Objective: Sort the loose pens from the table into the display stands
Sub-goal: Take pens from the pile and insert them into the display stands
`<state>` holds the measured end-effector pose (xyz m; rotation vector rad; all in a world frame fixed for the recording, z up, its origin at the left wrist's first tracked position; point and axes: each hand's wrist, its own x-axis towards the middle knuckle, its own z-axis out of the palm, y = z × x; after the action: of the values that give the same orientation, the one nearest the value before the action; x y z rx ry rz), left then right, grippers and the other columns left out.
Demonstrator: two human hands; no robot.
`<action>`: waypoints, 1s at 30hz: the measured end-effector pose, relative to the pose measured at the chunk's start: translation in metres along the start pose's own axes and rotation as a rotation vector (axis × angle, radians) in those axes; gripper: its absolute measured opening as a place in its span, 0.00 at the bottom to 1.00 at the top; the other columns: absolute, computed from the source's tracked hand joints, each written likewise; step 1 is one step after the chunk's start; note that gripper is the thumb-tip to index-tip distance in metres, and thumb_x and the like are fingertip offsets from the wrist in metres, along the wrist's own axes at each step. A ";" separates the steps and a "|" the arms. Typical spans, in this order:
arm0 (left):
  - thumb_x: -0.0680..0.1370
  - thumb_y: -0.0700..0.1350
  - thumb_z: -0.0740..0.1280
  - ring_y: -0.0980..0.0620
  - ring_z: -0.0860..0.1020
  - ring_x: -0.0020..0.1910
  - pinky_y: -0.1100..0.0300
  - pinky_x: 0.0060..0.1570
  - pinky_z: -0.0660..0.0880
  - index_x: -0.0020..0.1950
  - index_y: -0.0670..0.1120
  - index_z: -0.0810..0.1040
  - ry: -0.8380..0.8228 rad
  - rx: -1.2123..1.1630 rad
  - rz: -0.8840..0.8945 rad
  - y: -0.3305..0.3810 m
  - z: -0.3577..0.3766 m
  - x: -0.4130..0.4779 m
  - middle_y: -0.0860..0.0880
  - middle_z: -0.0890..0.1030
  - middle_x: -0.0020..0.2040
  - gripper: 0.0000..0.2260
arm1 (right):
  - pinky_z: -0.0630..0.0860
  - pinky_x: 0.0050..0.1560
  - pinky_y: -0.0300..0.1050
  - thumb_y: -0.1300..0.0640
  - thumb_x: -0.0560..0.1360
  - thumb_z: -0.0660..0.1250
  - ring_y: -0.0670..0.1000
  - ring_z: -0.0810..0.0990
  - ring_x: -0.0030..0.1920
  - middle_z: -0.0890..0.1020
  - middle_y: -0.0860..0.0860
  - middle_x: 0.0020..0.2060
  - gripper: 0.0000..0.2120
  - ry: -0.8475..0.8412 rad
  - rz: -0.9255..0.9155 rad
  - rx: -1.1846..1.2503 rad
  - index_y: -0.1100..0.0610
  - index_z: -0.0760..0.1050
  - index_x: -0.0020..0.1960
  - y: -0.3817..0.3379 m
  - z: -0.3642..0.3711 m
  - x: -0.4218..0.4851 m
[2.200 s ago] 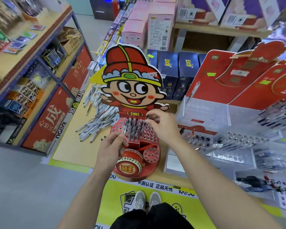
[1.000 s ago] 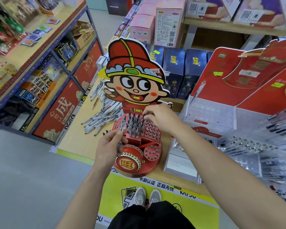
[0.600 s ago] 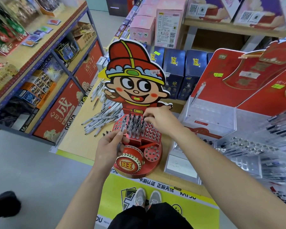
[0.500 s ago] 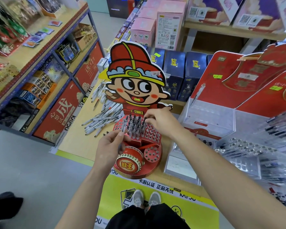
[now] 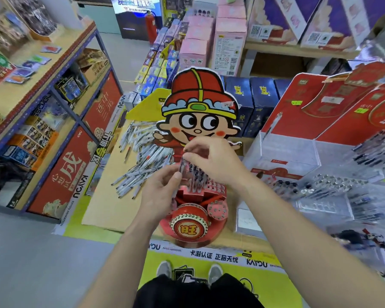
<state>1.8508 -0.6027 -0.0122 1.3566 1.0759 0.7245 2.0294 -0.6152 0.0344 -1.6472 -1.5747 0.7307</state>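
Observation:
A red cartoon-figure display stand [image 5: 192, 227] with a drum front stands at the table's near edge. Its holed rack [image 5: 211, 185] holds several upright pens. My left hand [image 5: 159, 194] grips a small bunch of pens [image 5: 183, 165] just above the rack. My right hand [image 5: 211, 161] pinches the top of one pen in that bunch. A heap of loose white pens [image 5: 140, 167] lies on the table left of the stand.
Red-backed clear acrylic pen stands [image 5: 309, 156] with dark pens fill the right side. Dark blue boxes [image 5: 251, 103] stand behind the cartoon figure. A blue-framed shelf unit [image 5: 60, 103] runs along the left across a grey floor aisle.
My right hand has come off the rack and moved to the pens in my left hand. My left hand has risen slightly toward it. The camera has shifted closer.

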 end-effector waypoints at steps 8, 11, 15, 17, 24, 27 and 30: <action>0.82 0.41 0.68 0.59 0.84 0.53 0.63 0.53 0.78 0.57 0.52 0.82 -0.201 0.000 0.056 -0.012 -0.045 0.027 0.56 0.87 0.50 0.08 | 0.78 0.47 0.39 0.54 0.74 0.75 0.42 0.82 0.43 0.84 0.42 0.40 0.04 0.078 0.085 -0.012 0.50 0.83 0.48 -0.011 0.035 0.011; 0.80 0.47 0.71 0.60 0.82 0.56 0.57 0.60 0.79 0.58 0.58 0.81 -0.244 0.126 0.059 -0.028 -0.061 0.046 0.58 0.85 0.55 0.08 | 0.72 0.44 0.29 0.56 0.75 0.75 0.38 0.80 0.41 0.83 0.39 0.38 0.04 0.165 0.098 -0.083 0.49 0.81 0.46 -0.011 0.033 0.011; 0.82 0.52 0.67 0.53 0.77 0.66 0.55 0.64 0.72 0.67 0.54 0.79 -0.329 0.475 0.002 -0.055 -0.076 0.072 0.54 0.80 0.66 0.14 | 0.76 0.48 0.39 0.53 0.75 0.75 0.40 0.80 0.44 0.83 0.40 0.41 0.03 0.191 0.172 -0.223 0.50 0.82 0.47 0.003 0.037 0.007; 0.82 0.56 0.64 0.51 0.74 0.70 0.55 0.64 0.70 0.72 0.53 0.76 -0.421 0.651 -0.011 -0.066 -0.078 0.080 0.53 0.76 0.71 0.18 | 0.76 0.50 0.39 0.52 0.75 0.75 0.42 0.80 0.44 0.83 0.42 0.42 0.04 0.159 0.203 -0.292 0.50 0.83 0.49 0.009 0.044 0.005; 0.73 0.71 0.54 0.47 0.68 0.76 0.47 0.74 0.65 0.77 0.53 0.71 -0.596 0.896 -0.025 -0.078 -0.073 0.089 0.53 0.66 0.79 0.37 | 0.66 0.44 0.23 0.52 0.75 0.75 0.38 0.77 0.41 0.81 0.41 0.41 0.05 0.195 0.240 -0.337 0.52 0.84 0.50 0.017 0.055 0.004; 0.71 0.75 0.51 0.48 0.66 0.76 0.49 0.75 0.64 0.76 0.52 0.71 -0.599 0.913 -0.009 -0.081 -0.073 0.089 0.54 0.64 0.80 0.41 | 0.67 0.45 0.25 0.51 0.75 0.75 0.34 0.76 0.42 0.80 0.38 0.41 0.05 0.190 0.238 -0.325 0.50 0.84 0.49 0.022 0.053 0.002; 0.78 0.69 0.57 0.51 0.62 0.78 0.50 0.75 0.60 0.77 0.51 0.70 -0.621 0.892 -0.005 -0.087 -0.072 0.090 0.54 0.62 0.81 0.33 | 0.70 0.47 0.34 0.51 0.75 0.74 0.40 0.76 0.45 0.81 0.38 0.42 0.04 0.185 0.235 -0.312 0.49 0.83 0.49 0.026 0.052 -0.002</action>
<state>1.8046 -0.5032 -0.1063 2.1313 0.8987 -0.2618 2.0015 -0.6105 -0.0168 -2.0895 -1.4313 0.4470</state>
